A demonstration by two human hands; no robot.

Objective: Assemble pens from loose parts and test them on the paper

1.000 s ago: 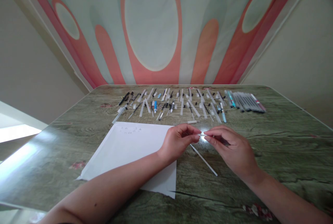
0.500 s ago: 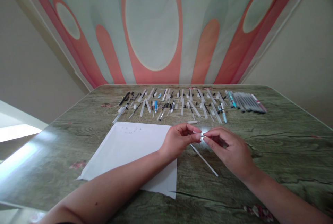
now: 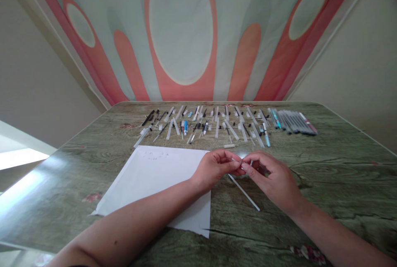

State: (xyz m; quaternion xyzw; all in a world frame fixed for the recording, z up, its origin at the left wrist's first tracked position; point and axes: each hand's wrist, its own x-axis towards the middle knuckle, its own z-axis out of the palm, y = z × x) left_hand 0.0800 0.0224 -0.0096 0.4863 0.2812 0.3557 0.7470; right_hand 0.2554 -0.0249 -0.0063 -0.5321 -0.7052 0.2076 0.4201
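Observation:
My left hand (image 3: 218,164) and my right hand (image 3: 269,174) meet above the table, just right of the paper. Both are closed in a pinch, fingertips touching, on a small thin pen part (image 3: 233,159) that is mostly covered by the fingers. Below them a thin white tube (image 3: 245,193) lies slanted on the wood, its far end passing behind my left hand. The white sheet of paper (image 3: 155,184) lies under my left forearm, with faint pen marks near its top edge.
Across the back of the wood-patterned table (image 3: 341,176) lie two rows of taken-apart pens: clear barrels, dark refills, caps, and a blue pen piece (image 3: 185,127). A bundle of capped pens (image 3: 294,122) sits at the back right. A short whitish piece (image 3: 229,146) lies beyond my hands.
My fingertips have drawn closer together, covering the thin dark piece that showed between them before. The things on the table have not moved.

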